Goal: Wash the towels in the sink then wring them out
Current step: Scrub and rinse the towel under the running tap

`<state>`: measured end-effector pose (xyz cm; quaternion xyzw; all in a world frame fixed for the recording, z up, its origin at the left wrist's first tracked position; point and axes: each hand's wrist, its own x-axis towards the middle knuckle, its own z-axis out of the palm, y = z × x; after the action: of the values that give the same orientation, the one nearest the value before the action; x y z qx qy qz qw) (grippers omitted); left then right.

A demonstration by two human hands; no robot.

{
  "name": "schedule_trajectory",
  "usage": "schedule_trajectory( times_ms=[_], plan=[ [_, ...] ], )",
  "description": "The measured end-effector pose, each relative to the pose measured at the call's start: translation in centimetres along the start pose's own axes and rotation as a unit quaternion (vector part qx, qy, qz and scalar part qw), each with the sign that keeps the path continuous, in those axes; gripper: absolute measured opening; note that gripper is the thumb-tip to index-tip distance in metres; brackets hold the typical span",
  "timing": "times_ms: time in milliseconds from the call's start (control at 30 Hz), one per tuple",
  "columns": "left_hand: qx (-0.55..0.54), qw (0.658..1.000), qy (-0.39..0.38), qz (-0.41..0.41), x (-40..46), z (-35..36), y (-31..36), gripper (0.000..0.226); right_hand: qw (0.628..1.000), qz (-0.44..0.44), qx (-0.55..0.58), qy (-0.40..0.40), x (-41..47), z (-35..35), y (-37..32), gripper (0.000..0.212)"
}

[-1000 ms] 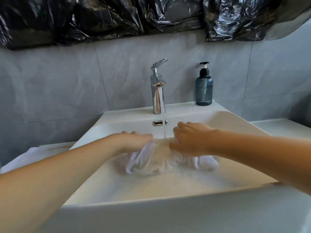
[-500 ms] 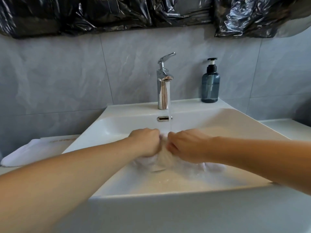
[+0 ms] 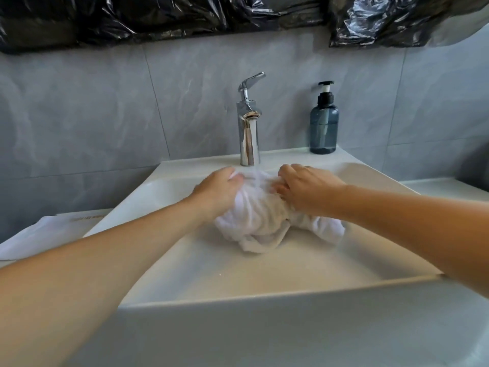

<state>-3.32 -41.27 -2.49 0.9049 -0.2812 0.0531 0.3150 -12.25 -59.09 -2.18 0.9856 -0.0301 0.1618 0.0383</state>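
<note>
Towel (image 3: 260, 221) bunched in sink (image 3: 264, 292), gripped between both hands, left hand (image 3: 219, 189), right hand (image 3: 304, 189)

Both hands (image 3: 260, 193) grip a white towel (image 3: 264, 221) under the faucet (image 3: 248, 128).

Grey tiled wall (image 3: 79, 115), black plastic sheeting (image 3: 158, 17)

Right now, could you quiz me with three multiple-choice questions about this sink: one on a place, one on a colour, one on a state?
1. Where does the soap dispenser stand?
A. right of the faucet
B. left of it
C. in the basin

2. What colour is the towel in the sink?
A. black
B. white
C. blue

3. What are the hands doing?
A. hanging idle
B. turning the faucet
C. gripping the towel

Answers: 1 A, it stands on the back ledge, right of the faucet. 2 B, the bunched cloth is white. 3 C, the left hand and right hand both clutch it.
</note>
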Motion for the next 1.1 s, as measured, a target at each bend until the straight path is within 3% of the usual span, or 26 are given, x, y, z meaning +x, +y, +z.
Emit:
schedule_trajectory(
  times_ms=[100,167,233,300,367,500,667,733,833,900,1000,1033,1100],
  plan=[
    [0.072,0.992,0.063,-0.086,0.7,-0.9,-1.0,0.011,0.997,-0.019,-0.02,-0.074,-0.6,0.5,0.6,0.039],
    [0.069,0.997,0.032,-0.026,0.0,-0.5,-0.4,0.014,0.988,-0.037,-0.031,-0.146,-1.0,0.9,0.7,0.038],
    [0.083,0.994,-0.057,0.049,-0.5,0.3,-0.2,0.022,0.981,-0.04,-0.001,-0.192,-0.9,0.6,0.7,0.039],
    [0.179,0.969,-0.15,0.076,-0.7,1.5,-0.1,0.025,0.98,-0.046,0.041,-0.189,-0.8,0.6,0.0,0.041],
    [0.241,0.956,-0.155,0.069,-1.1,2.0,0.2,0.032,0.981,-0.042,-0.005,-0.191,-0.7,0.5,-0.3,0.039],
    [0.218,0.95,-0.191,0.114,-1.7,2.6,0.3,0.033,0.979,-0.026,-0.107,-0.173,-0.5,-0.2,-0.9,0.028],
    [0.29,0.942,-0.107,0.134,-1.4,2.3,-0.4,0.012,0.979,-0.112,-0.08,-0.153,-2.2,-1.1,-2.8,0.026],
    [0.224,0.956,-0.148,0.118,-1.4,2.3,0.3,0.018,0.981,-0.058,-0.072,-0.172,-1.5,-1.2,-1.7,0.026],
    [0.008,0.966,-0.245,0.083,-1.7,1.4,1.1,0.026,0.979,-0.034,-0.108,-0.17,-0.6,-0.7,-1.0,0.027],
    [0.054,0.969,-0.228,0.074,-1.3,0.8,0.4,0.024,0.98,-0.076,-0.107,-0.149,-1.0,-0.6,-2.1,0.028],
    [0.255,0.952,-0.145,0.08,-1.0,0.8,-0.4,0.014,0.985,-0.107,-0.063,-0.123,-2.0,-0.7,-2.8,0.031],
    [0.245,0.953,-0.158,0.083,-0.9,1.0,-0.2,0.013,0.986,-0.084,-0.063,-0.128,-1.8,-0.7,-2.3,0.03],
    [0.086,0.963,-0.245,0.079,-1.1,1.1,0.5,0.014,0.984,-0.047,-0.091,-0.144,-1.1,-1.1,-1.4,0.028]
  ],
)
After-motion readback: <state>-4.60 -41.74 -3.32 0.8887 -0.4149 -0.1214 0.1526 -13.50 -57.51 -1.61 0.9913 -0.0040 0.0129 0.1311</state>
